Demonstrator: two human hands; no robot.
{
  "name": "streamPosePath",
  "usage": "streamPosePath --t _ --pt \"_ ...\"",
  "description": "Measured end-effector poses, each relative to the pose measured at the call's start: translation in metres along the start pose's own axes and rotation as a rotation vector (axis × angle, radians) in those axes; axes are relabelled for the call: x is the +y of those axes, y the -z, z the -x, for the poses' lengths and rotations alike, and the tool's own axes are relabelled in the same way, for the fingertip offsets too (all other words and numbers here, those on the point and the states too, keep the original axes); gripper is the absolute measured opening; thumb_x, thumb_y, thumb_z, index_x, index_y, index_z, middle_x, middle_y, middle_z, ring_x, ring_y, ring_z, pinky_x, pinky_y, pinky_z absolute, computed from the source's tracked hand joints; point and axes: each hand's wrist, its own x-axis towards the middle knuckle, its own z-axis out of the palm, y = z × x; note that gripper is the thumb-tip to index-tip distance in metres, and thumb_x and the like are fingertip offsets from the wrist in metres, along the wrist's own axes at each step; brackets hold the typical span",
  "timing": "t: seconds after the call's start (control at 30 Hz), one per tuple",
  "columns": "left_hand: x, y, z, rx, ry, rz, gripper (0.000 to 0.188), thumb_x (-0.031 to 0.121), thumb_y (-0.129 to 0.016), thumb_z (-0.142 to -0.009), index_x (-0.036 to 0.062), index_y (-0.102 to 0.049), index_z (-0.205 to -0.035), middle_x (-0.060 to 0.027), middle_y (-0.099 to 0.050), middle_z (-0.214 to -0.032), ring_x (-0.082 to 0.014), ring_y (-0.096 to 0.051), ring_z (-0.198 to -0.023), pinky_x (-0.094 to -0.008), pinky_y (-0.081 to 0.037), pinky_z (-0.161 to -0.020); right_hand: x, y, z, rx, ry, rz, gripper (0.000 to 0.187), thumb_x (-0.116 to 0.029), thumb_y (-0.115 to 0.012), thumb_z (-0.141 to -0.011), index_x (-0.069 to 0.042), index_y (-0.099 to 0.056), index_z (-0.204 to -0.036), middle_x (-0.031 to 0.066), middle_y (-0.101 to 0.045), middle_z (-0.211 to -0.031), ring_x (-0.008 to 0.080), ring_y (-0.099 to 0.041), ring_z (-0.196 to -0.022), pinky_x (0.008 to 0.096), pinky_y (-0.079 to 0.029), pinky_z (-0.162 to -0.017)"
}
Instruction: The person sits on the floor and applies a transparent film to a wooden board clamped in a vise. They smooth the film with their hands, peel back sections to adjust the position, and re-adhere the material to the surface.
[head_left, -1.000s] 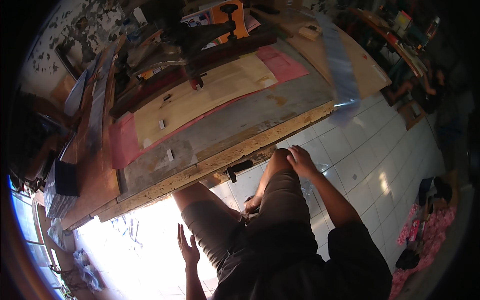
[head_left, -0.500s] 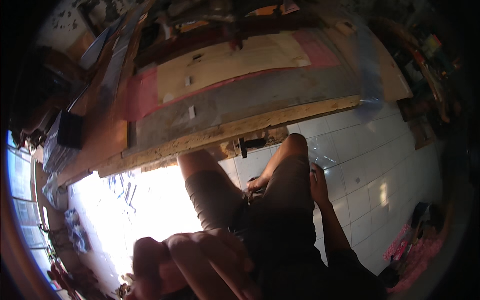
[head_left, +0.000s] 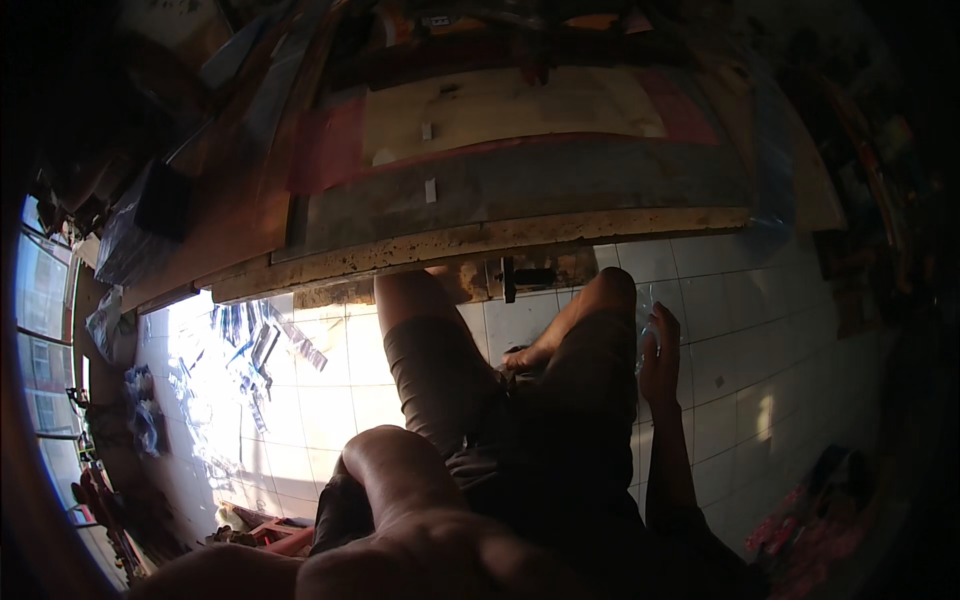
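My left hand (head_left: 410, 515) is very close to the view at the bottom, dark, with one bent finger jutting up over my left thigh. The rest of its fingers are hidden or too dim, and nothing held in it shows. Beside my right knee hangs my right hand (head_left: 660, 360), its thumb apart from the loosely curved fingers and nothing visible gripped. A piece of clear plastic film (head_left: 647, 312) shows right behind its fingertips; whether they touch is unclear. Ahead stands a worn workbench (head_left: 600, 227) with a yellowish board (head_left: 530, 105) and two small pale pieces on top.
Shiny strips (head_left: 245, 345) lie scattered on the sunlit tiled floor (head_left: 370, 360) at left. A dark metal fitting (head_left: 512, 278) sticks out below the bench edge, between my knees. A plastic-wrapped dark bundle (head_left: 150, 225) sits at the left end. Pink material (head_left: 800, 525) is at lower right.
The view has shifted, so the bench sits further right. My left hand's several curled fingers gave way to one bent finger. My right hand's fingers have loosened and the picture has darkened.
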Motion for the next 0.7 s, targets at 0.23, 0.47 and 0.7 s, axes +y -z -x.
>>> streamPosePath --t 0.23,0.47,0.7 --pt "0.023 0.002 -0.003 0.014 -0.049 -0.085 0.039 0.037 -0.056 -0.105 0.0141 -0.056 -0.137 -0.0145 -0.053 -0.123 -0.0292 -0.059 -0.106 -0.0444 -0.044 -0.097 -0.023 0.001 -0.016 0.042 0.08 -0.026 0.047 -0.03 -0.04 -0.111 -0.003 -0.045 -0.15 0.0208 -0.05 -0.148 0.0361 -0.054 -0.133 0.0478 -0.045 -0.109" --pt "0.022 0.005 -0.001 -0.025 -0.058 -0.167 0.038 0.034 -0.056 -0.104 0.0086 -0.059 -0.132 -0.0151 -0.057 -0.121 -0.0279 -0.061 -0.102 -0.043 -0.047 -0.094 -0.064 0.019 -0.079 0.305 0.324 0.105 0.052 -0.037 -0.037 -0.111 0.001 -0.049 -0.144 0.0216 -0.05 -0.147 0.038 -0.05 -0.135 0.0501 -0.04 -0.112" --pt "0.032 0.018 -0.002 -0.04 -0.131 -0.454 0.037 0.032 -0.057 -0.104 0.0032 -0.062 -0.127 -0.0157 -0.062 -0.118 -0.0267 -0.064 -0.098 -0.0416 -0.05 -0.091 -0.051 -0.002 -0.164 0.523 0.315 0.229 0.057 -0.042 -0.033 -0.112 -0.001 -0.048 -0.149 0.018 -0.045 -0.156 0.0368 -0.045 -0.141 0.0508 -0.029 -0.119"
